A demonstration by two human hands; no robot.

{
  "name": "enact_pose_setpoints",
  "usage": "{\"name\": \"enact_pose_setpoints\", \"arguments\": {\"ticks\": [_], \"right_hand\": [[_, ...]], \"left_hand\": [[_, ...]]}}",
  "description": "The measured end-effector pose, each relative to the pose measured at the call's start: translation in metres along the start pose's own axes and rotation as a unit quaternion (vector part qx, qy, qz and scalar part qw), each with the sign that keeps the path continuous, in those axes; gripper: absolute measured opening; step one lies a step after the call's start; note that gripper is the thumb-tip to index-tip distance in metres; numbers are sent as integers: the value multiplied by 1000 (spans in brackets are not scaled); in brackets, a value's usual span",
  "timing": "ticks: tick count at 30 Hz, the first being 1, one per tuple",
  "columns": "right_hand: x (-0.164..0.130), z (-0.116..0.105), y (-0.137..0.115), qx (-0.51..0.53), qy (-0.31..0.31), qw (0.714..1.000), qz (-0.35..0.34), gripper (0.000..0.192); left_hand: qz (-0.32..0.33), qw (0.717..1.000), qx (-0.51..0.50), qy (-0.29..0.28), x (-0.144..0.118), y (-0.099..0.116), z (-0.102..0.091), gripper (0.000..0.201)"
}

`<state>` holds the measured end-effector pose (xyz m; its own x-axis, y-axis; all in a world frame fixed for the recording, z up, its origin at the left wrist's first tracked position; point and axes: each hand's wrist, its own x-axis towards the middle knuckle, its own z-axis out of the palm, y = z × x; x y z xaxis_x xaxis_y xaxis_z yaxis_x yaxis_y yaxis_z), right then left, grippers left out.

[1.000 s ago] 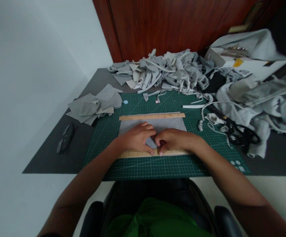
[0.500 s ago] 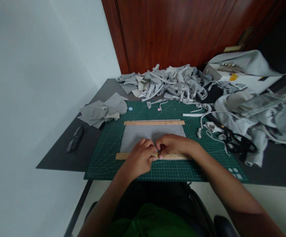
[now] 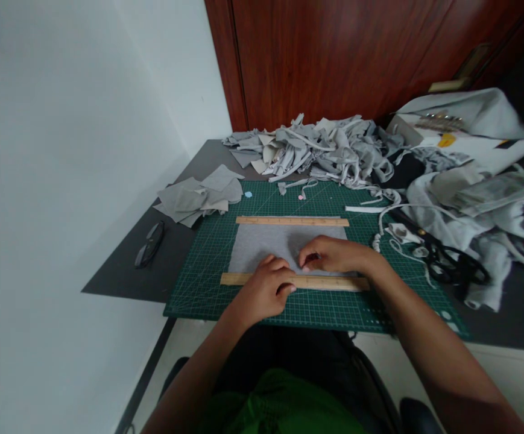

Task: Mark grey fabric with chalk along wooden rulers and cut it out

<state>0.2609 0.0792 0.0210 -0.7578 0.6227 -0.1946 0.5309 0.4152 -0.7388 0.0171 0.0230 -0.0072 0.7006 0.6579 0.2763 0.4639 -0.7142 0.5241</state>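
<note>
A grey fabric piece [image 3: 266, 241] lies flat on the green cutting mat [image 3: 193, 283]. One wooden ruler [image 3: 293, 221] rests across its far edge, and a second wooden ruler [image 3: 329, 282] across its near edge. My left hand [image 3: 268, 290] is closed over the near ruler, fingers on its far side and thumb toward me. Just beyond that ruler, my right hand [image 3: 329, 254] hovers low over or touches the fabric; I cannot tell which. Its fingers are curled together, and anything between them is hidden.
Grey fabric scraps [image 3: 307, 150] are heaped at the back, with flat cut pieces [image 3: 198, 199] at left. Glasses [image 3: 149, 244] lie on the dark table [image 3: 117, 280]. Black scissors [image 3: 451, 259] lie at right beside crumpled cloth [image 3: 492, 211]. A white box [image 3: 470, 150] stands behind.
My right hand has moved away from the near ruler, up and right over the fabric, apart from my left hand. The left hand stays on the ruler. The whole view has shifted slightly.
</note>
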Motion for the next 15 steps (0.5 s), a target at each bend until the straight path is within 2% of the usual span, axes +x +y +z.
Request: {"name": "enact_pose_setpoints", "arguments": {"ticks": [3,5,10,15], "right_hand": [[0,0,-2,-26,50,998,-12,16],[0,0,-4,-25,56,998,-13,11],[0,2,-3,18,-14,1000,15,12],[1,4,-4,14,-27,999,27,12]], "left_hand": [[4,1000,1,5,0,-1,2,8],[9,1000,-10,10,0,-2,2,9],[7,1000,-8,6,2,-3,3,14],[13,1000,16,4,1,-3,5,11]]}}
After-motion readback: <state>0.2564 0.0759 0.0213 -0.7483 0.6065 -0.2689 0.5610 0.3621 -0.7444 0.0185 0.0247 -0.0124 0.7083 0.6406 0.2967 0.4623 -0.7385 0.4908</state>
